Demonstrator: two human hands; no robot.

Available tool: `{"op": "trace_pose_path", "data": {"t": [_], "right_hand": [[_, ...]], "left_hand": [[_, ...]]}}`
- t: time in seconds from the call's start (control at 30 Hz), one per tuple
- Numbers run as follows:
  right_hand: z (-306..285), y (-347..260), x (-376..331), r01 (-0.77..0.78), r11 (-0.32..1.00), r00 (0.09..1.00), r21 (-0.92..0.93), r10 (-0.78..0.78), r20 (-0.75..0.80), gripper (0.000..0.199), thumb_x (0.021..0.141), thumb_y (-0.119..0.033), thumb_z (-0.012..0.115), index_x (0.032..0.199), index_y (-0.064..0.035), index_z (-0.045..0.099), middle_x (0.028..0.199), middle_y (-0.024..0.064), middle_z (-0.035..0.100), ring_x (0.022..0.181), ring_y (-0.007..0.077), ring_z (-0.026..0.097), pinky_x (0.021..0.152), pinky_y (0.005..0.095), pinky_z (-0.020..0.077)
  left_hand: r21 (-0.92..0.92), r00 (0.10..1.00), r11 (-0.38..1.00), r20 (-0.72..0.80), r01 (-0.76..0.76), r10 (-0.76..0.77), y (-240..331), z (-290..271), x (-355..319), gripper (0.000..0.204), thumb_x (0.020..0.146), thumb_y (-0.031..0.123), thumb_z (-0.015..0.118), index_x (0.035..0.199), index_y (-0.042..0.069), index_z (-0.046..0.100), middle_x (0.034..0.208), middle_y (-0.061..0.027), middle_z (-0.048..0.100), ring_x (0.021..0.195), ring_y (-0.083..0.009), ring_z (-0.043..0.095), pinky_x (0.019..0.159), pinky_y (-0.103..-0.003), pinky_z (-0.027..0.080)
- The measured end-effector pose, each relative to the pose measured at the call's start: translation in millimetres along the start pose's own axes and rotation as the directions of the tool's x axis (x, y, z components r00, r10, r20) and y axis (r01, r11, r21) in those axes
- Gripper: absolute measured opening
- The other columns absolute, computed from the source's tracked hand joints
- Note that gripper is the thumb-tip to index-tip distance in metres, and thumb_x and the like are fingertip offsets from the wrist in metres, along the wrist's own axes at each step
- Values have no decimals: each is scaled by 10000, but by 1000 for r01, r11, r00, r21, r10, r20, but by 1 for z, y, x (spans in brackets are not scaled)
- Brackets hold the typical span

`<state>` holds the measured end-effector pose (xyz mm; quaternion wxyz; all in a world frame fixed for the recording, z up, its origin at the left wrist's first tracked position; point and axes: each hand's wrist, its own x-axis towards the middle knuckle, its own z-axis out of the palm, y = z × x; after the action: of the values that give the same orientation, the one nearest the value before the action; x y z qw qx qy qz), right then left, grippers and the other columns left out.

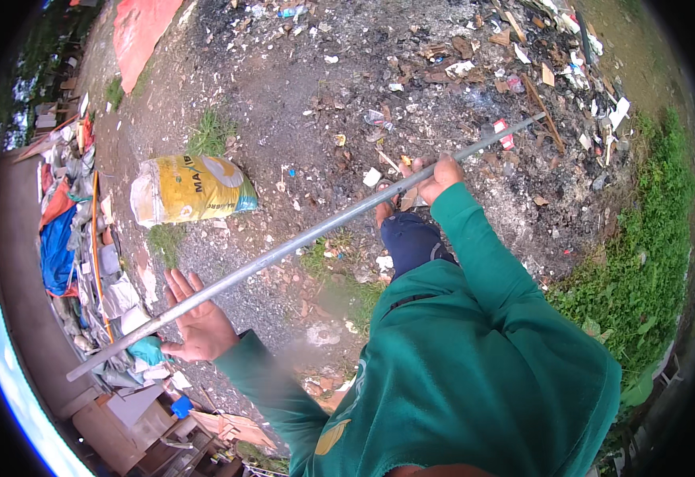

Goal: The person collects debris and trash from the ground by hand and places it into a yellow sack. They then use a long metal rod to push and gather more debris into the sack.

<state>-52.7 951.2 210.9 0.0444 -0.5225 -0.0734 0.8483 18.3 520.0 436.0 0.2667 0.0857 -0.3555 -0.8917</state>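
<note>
A long grey metal-handled rake (pixel 308 236) slants across the view from lower left to upper right. Its far end meets a thin rusty crossbar (pixel 545 115) on the littered ground; any teeth are too small to make out. My right hand (pixel 436 178) is closed around the handle at its upper part. Lower down, my left hand (pixel 203 324) is open, palm up and fingers spread, with the handle passing across it. Both my arms wear green sleeves.
A filled yellow and white sack (pixel 192 189) lies at the left. Blackened dirt with scattered litter (pixel 459 67) spreads ahead. Green plants (pixel 642 238) grow along the right. Bags and sheets, one a blue tarp (pixel 60 250), are piled by a wall at far left, with wooden boards (pixel 232 429) below.
</note>
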Motion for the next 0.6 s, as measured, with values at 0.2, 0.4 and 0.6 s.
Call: {"op": "trace_pose_path", "data": {"t": [0.2,0.4,0.6], "right_hand": [[35,-19,91,291,889,952,-352,-304,19,290,1126,-276,373,1279,-30,378,983,190,605,858,357,715,787,640,642],[14,-123,230,359,829,825,-428,-497,-269,341,1029,-200,559,1279,15,472,973,169,644,850,380,751,661,550,643],[-1,-124,328,-323,-684,806,-654,-561,188,246,931,-287,682,1044,-101,797,1161,121,773,996,308,762,840,456,619]], "left_hand": [[3,878,968,421,250,-228,-59,72,125,615,1079,512,496,1475,45,555,790,7,587,584,-99,445,660,-302,413],[7,776,934,554,358,-302,-76,104,181,548,1074,530,487,1346,81,645,909,-53,585,706,-159,506,700,-350,441],[129,726,775,281,619,-627,-208,85,165,679,1042,651,457,1166,19,672,678,-44,513,580,-161,489,896,-392,475]]}}
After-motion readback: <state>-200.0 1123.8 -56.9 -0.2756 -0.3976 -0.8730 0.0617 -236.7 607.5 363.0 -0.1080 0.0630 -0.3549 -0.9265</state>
